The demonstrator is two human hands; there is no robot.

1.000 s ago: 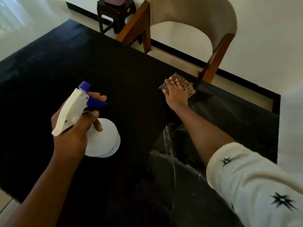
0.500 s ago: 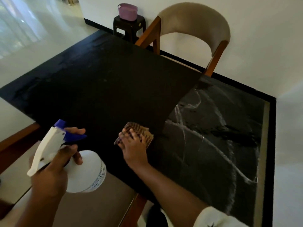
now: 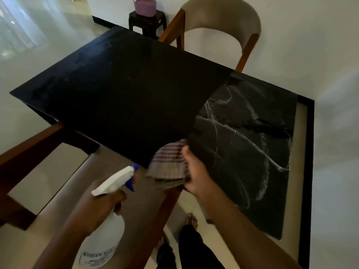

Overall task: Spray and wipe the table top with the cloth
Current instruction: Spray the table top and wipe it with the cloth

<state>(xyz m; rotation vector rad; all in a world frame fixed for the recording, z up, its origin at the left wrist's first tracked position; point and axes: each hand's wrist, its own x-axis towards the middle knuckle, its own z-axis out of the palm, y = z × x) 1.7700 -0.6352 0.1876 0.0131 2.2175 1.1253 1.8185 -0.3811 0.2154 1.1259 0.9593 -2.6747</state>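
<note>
Striped cloth (image 3: 168, 165) hid our right hand (image 3: 196, 172) fingers gripping it at table (image 3: 124, 90) edge; left hand (image 3: 101, 208) squeezed spray bottle (image 3: 104, 235), label blurred.

Chair (image 3: 223, 18) behind the table top (image 3: 120, 98); stool (image 3: 147, 22) left of chair

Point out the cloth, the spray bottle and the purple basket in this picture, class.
cloth (image 3: 168, 164), head view, middle of its striped top face.
spray bottle (image 3: 103, 243), head view, white body below the hand.
purple basket (image 3: 145, 7), head view, front wall.
</note>
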